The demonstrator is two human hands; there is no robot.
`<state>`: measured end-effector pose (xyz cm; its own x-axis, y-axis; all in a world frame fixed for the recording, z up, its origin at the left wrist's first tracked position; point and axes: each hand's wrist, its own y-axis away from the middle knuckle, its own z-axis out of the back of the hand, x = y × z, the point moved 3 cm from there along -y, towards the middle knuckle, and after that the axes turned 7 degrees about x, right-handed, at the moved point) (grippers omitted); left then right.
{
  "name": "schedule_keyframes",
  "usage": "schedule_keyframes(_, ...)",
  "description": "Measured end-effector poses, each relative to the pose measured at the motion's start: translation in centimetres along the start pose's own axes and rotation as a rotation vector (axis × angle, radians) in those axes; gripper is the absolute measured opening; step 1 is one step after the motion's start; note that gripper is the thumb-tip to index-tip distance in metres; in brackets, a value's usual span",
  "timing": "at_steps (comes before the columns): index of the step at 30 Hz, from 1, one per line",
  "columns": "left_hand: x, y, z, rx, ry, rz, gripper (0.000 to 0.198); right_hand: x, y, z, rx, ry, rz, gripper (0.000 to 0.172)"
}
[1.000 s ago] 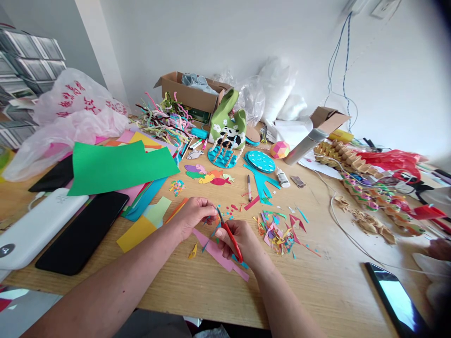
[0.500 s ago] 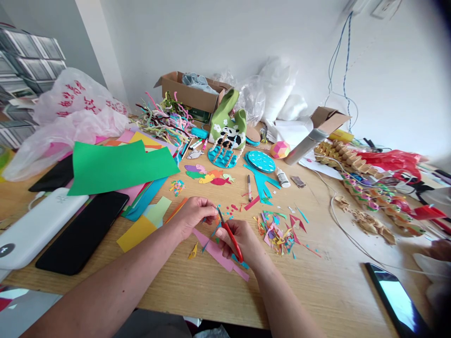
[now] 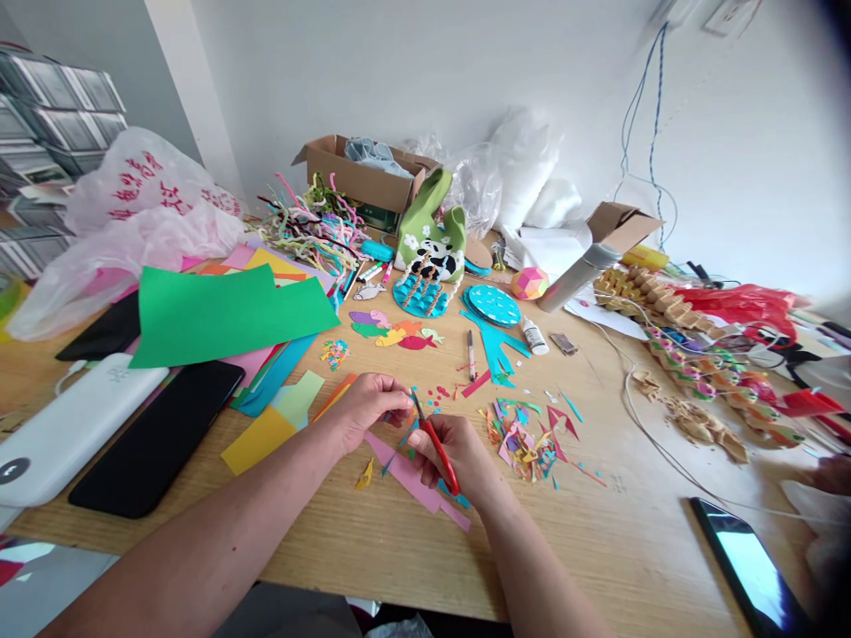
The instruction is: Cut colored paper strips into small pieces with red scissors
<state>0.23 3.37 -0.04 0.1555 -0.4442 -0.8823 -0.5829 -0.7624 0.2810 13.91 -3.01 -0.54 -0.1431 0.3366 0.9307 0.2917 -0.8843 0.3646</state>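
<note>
My right hand is closed round red-handled scissors, whose blades point up and left toward my left hand. My left hand pinches a small scrap of coloured paper right at the blade tips. Both hands hover just above the wooden table. A pink paper strip lies under them, with a small yellow scrap beside it. A heap of coloured paper offcuts lies just right of my right hand.
Green and coloured paper sheets lie at the left, beside a black tablet and a white device. Paper fish, teal cut-outs, a cardboard box and pipe cleaners lie beyond. A phone lies at the right front.
Almost nothing has changed; my hands keep their grip on the scissors and the scrap, shifting only very slightly.
</note>
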Motion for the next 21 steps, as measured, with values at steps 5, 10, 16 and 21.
schedule_keyframes(5,0.23,-0.16,0.30,-0.012,0.035,0.000,0.011,0.08,-0.04,-0.05,-0.008,-0.011,-0.021,0.048)
schedule_keyframes(10,0.18,-0.19,0.26,-0.022,0.015,-0.004,0.011,0.19,0.05,-0.01,0.004,0.001,-0.013,0.048)
schedule_keyframes(16,-0.02,-0.01,0.03,-0.030,0.001,0.005,0.011,0.27,0.15,-0.02,0.015,0.023,0.007,0.047)
schedule_keyframes(21,0.00,0.00,0.10,-0.026,0.001,0.006,0.010,0.20,0.06,-0.09,0.016,0.034,-0.001,0.048)
